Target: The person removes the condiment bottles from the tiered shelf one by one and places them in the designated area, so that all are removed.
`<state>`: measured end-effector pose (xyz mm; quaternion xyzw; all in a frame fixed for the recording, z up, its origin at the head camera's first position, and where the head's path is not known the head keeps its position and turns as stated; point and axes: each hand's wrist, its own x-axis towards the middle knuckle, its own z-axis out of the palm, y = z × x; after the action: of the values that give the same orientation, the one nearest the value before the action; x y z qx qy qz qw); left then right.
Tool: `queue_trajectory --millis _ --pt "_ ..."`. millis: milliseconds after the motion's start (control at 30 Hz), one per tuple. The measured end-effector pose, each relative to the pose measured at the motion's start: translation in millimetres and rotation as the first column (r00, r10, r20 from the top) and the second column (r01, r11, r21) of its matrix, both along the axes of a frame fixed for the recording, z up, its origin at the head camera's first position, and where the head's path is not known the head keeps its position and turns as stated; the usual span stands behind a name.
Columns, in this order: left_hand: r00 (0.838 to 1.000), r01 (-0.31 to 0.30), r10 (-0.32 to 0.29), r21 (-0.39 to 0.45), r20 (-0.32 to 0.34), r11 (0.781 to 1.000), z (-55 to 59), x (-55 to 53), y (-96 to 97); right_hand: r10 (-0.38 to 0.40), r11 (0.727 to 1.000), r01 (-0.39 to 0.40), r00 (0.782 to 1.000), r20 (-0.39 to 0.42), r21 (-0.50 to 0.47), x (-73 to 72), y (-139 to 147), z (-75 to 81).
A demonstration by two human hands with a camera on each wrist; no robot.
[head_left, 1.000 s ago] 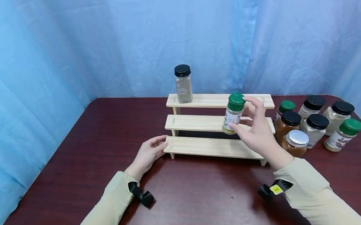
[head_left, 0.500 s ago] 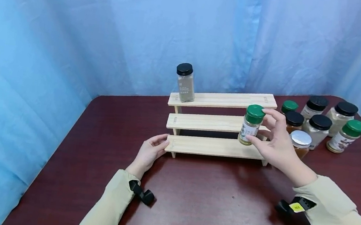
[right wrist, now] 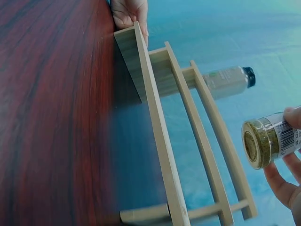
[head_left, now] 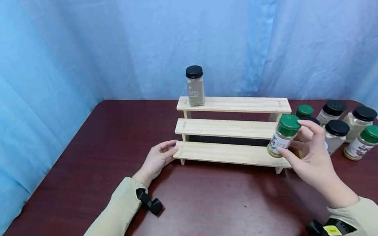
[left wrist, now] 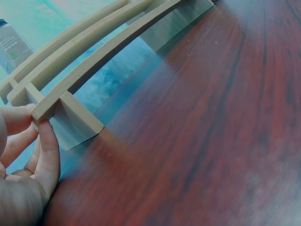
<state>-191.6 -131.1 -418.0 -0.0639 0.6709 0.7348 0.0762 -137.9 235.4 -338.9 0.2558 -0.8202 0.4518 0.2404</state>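
My right hand pinches a green-capped spice jar between thumb and fingers, in front of the right end of a three-tier wooden shelf rack. In the right wrist view the jar shows its base, with greenish contents and a barcode label, apart from the boards. With thumb and fingers my left hand grips the left end of the lowest board; the left wrist view shows the thumb above and fingers below that board. A black-capped pepper jar stands upright at the left of the top tier.
Several more jars crowd the table right of the rack, among them a green-capped jar, a black-capped jar and another black-capped jar. My right hand partly hides some. A blue curtain hangs behind the dark red table.
My right hand has carried the green-capped spice jar rightward and slightly down, from before the middle tier to the rack's right end. My left hand keeps its grip on the lowest board.
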Motion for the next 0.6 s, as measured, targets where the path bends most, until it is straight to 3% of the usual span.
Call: queue_trajectory --millis 100,367,600 --pt "1.0 -0.003 0.003 0.002 -0.003 1.0 -0.4 0.1 0.5 -0.05 0.999 0.05 0.999 0.018 0.007 6.5 10 -1.4" --pt "1.0 -0.003 0.003 0.0 -0.005 1.0 -0.3 0.3 0.1 -0.051 0.997 0.051 0.999 0.003 -0.058 14.4 33 -7.0" --pt "1.0 0.003 -0.003 -0.01 -0.003 1.0 0.9 1.6 -0.3 -0.16 0.987 0.16 0.987 -0.032 0.011 21.9 53 -3.0"
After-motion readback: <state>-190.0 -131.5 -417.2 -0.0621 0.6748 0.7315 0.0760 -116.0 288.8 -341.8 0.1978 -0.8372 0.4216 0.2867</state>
